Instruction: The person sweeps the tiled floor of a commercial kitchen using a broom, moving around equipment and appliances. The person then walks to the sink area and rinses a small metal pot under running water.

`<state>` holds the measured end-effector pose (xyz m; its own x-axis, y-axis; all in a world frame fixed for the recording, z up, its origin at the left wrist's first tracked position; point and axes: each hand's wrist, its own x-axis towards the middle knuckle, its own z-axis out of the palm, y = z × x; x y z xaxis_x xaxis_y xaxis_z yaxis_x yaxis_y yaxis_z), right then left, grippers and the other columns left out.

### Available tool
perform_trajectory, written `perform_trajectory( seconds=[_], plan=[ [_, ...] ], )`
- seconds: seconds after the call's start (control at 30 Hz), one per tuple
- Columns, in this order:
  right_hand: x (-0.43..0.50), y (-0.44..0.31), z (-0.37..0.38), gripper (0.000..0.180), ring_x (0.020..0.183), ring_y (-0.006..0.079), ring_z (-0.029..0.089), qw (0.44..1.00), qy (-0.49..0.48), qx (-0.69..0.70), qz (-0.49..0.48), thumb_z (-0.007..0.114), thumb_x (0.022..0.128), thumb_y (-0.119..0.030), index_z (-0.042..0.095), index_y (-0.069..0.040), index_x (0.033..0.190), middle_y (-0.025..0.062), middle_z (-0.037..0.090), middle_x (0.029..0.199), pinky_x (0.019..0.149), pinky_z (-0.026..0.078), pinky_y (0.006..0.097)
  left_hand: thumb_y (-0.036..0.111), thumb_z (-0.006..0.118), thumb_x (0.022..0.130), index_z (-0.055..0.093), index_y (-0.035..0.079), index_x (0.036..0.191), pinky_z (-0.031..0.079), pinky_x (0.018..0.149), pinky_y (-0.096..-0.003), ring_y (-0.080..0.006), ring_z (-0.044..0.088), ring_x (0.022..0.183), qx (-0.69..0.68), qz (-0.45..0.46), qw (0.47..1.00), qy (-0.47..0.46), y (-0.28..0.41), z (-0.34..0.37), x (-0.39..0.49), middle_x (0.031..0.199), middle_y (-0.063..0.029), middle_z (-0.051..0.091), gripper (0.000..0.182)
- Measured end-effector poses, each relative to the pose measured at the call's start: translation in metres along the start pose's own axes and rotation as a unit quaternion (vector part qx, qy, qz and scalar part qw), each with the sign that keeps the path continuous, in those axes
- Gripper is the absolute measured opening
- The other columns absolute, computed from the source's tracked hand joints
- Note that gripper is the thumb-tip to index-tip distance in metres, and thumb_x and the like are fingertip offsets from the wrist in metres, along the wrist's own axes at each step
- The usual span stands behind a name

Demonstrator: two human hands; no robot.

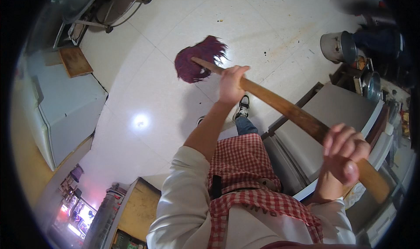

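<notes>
A mop's long wooden handle slants from the lower right up to a dark red, stringy mop head lying on the pale tiled floor. My left hand grips the handle low down, close to the mop head. Near the handle's upper end, my right hand is wrapped around the wood, its thumb towards me. A red-and-white checked apron covers my front. One of my sneakers shows below my left hand; the other is mostly hidden behind the left forearm.
Right of me are a grey cabinet and a metal pot. A white appliance with a wooden board stands at left. A wheeled metal frame is at upper left. Small scraps lie on the floor.
</notes>
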<state>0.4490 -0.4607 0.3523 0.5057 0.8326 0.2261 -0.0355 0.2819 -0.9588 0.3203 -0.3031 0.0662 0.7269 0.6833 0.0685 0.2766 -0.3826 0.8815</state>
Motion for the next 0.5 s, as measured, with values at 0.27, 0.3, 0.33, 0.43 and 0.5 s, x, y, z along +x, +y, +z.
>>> perform_trajectory(
  seconds=[0.27, 0.3, 0.33, 0.43, 0.5],
  plan=[
    [-0.048, 0.031, -0.043, 0.029, 0.051, 0.0154, 0.045, 0.990, 0.103, 0.057, 0.081, 0.064, 0.084, -0.018, 0.045, -0.011, 0.063, -0.0008, 0.045, 0.054, 0.062, 0.041, 0.0357, -0.001, 0.067, 0.063, 0.068, 0.008, 0.100, 0.045, 0.076, -0.0434, -0.0334, 0.059, 0.083, 0.040, -0.016, 0.999, -0.021, -0.018, 0.033, -0.021, 0.083, -0.0106, 0.060, 0.038],
    [-0.052, 0.016, -0.062, 0.031, 0.050, 0.0165, 0.045, 0.988, 0.117, 0.060, 0.081, 0.065, 0.084, -0.018, 0.045, -0.010, 0.062, 0.0000, 0.045, 0.055, 0.063, 0.042, 0.0366, -0.001, 0.067, 0.062, 0.068, 0.008, 0.099, 0.045, 0.075, -0.0438, -0.0337, 0.058, 0.083, 0.023, -0.014, 0.999, -0.041, 0.004, 0.047, -0.022, 0.082, -0.0109, 0.060, 0.039],
    [-0.052, 0.003, -0.078, 0.027, 0.049, 0.0145, 0.045, 0.987, 0.130, 0.055, 0.077, 0.063, 0.083, -0.016, 0.046, -0.011, 0.063, -0.0005, 0.046, 0.054, 0.061, 0.042, 0.0359, -0.004, 0.068, 0.059, 0.067, 0.008, 0.102, 0.044, 0.071, -0.0416, -0.0320, 0.057, 0.080, 0.004, -0.005, 0.999, -0.044, 0.020, 0.064, -0.024, 0.081, -0.0102, 0.058, 0.045],
    [-0.055, -0.038, -0.114, 0.018, 0.047, 0.0109, 0.044, 0.991, 0.126, -0.011, 0.040, 0.060, 0.083, -0.017, 0.048, -0.014, 0.070, -0.0037, 0.047, 0.053, 0.056, 0.042, 0.0294, -0.005, 0.068, 0.058, 0.065, 0.009, 0.103, 0.041, 0.065, -0.0378, -0.0284, 0.054, 0.073, -0.028, 0.039, 0.999, -0.025, 0.067, 0.116, -0.015, 0.077, -0.0075, 0.053, 0.048],
    [-0.055, -0.067, -0.129, 0.019, 0.047, 0.0120, 0.041, 0.992, 0.104, -0.073, 0.006, 0.058, 0.082, -0.019, 0.044, -0.015, 0.070, -0.0044, 0.045, 0.054, 0.059, 0.045, 0.0306, -0.002, 0.067, 0.062, 0.065, 0.012, 0.102, 0.039, 0.065, -0.0374, -0.0271, 0.054, 0.073, -0.093, 0.056, 0.994, -0.002, 0.096, 0.151, 0.005, 0.076, -0.0060, 0.052, 0.043]
  ],
)
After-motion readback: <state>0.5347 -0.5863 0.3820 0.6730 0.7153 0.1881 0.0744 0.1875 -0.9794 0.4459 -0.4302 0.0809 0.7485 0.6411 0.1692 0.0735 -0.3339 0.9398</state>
